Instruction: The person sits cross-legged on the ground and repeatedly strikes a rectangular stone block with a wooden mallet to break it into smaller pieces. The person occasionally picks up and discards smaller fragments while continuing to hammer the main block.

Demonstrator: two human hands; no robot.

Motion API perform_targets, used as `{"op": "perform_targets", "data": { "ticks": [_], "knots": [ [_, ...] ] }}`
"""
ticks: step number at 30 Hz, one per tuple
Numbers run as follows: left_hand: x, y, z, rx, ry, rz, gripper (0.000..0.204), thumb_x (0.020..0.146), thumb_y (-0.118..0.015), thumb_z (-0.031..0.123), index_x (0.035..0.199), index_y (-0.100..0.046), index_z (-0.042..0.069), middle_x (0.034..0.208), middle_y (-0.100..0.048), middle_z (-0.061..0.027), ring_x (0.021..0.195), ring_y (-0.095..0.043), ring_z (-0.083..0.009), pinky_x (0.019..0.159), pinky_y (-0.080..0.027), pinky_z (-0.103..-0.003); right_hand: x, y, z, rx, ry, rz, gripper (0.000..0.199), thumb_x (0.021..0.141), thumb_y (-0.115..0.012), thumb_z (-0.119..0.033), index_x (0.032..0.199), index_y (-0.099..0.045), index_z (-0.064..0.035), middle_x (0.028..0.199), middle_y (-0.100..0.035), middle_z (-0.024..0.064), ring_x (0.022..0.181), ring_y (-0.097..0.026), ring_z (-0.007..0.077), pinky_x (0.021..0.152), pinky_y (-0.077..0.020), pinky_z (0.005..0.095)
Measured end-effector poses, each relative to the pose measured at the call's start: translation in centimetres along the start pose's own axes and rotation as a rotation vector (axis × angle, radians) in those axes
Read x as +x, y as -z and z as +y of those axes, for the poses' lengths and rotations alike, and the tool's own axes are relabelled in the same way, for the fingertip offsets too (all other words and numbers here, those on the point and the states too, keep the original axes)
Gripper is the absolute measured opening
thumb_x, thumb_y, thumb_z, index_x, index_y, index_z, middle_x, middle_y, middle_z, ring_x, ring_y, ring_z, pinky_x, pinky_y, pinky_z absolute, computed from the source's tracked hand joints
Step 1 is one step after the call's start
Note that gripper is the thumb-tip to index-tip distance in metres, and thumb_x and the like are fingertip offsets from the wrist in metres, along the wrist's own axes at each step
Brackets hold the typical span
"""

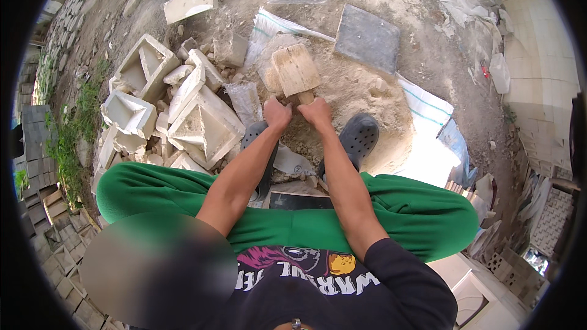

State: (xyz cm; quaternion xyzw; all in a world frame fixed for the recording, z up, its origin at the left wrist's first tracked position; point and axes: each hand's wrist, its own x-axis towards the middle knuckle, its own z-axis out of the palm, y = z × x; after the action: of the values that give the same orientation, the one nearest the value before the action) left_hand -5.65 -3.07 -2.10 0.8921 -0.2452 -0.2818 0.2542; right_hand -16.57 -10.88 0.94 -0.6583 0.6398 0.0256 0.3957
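Note:
A wooden mallet (296, 68) with a thick, worn block head is in front of me, above a sandy heap. My right hand (316, 114) is closed around its short handle (306, 96). Just left of the handle is my left hand (277, 113), its fingers curled closed; what they hold is hidden. The mallet head partly covers a pale dusty lump (269, 74) beneath it. Crushed sandy material (367, 95) spreads around and beyond my feet.
Broken pale moulded blocks (205, 127) pile up at the left. A grey slab (367, 38) lies beyond the heap, with a white woven sack (428, 107) at its right. My dark clogs (359, 137) flank the work spot. A pale block (191, 5) lies farther off.

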Motion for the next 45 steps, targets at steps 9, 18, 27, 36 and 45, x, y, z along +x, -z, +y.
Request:
{"op": "perform_targets", "data": {
  "ticks": [9,18,27,36,45],
  "knots": [
    [0.5,-1.7,-1.2,0.226,-0.139,-0.031,0.034,0.071,-0.075,0.020,0.101,-0.070,0.005,0.101,-0.067,-0.0207,0.098,-0.064,-0.0367,0.086,-0.050,-0.045,-0.3,1.5,0.4,0.280,-0.099,-0.144,0.044,0.059,-0.070,-0.027,0.086,-0.070,0.0079,0.082,-0.069,0.0271,0.082,-0.069,0.0384,0.072,-0.0546,0.0423],
    [2.2,0.4,-1.0,0.136,-0.099,-0.296,0.024,0.071,-0.075,0.020,0.092,-0.077,0.006,0.090,-0.073,-0.0143,0.081,-0.071,-0.0288,0.078,-0.055,-0.037,1.4,0.1,3.8,0.332,-0.060,-0.008,0.024,0.063,-0.072,-0.017,0.069,-0.064,0.0053,0.063,-0.065,0.0135,0.050,-0.065,0.0230,0.048,-0.0500,0.0358],
    [6.6,5.5,3.2,-0.480,-0.069,-0.265,0.045,0.079,-0.079,0.019,0.116,-0.066,-0.003,0.094,-0.072,-0.0138,0.075,-0.069,-0.0165,0.061,-0.058,-0.029,-1.5,3.4,0.5,0.458,-0.119,-0.119,0.020,0.067,-0.069,-0.014,0.067,-0.063,0.0045,0.058,-0.062,0.0107,0.047,-0.061,0.0213,0.047,-0.0481,0.0357],
    [4.5,4.9,-3.8,-0.148,-0.084,-0.292,0.025,0.083,-0.071,0.020,0.098,-0.070,0.000,0.087,-0.071,-0.0144,0.077,-0.069,-0.0232,0.064,-0.055,-0.036,-3.4,8.2,-5.9,0.341,0.218,0.188,0.037,0.068,-0.071,-0.022,0.092,-0.067,0.0063,0.081,-0.069,0.0254,0.078,-0.069,0.0401,0.070,-0.0533,0.0434],
    [1.1,4.1,-4.1,0.252,-0.393,-0.232,0.033,0.078,-0.073,0.027,0.094,-0.065,-0.001,0.091,-0.066,-0.0233,0.097,-0.064,-0.0380,0.082,-0.051,-0.045,-2.3,0.6,-4.8,0.291,0.316,0.278,0.043,0.070,-0.070,-0.025,0.100,-0.066,0.0047,0.093,-0.068,0.0285,0.093,-0.067,0.0433,0.080,-0.0535,0.0463]
  ]
}}
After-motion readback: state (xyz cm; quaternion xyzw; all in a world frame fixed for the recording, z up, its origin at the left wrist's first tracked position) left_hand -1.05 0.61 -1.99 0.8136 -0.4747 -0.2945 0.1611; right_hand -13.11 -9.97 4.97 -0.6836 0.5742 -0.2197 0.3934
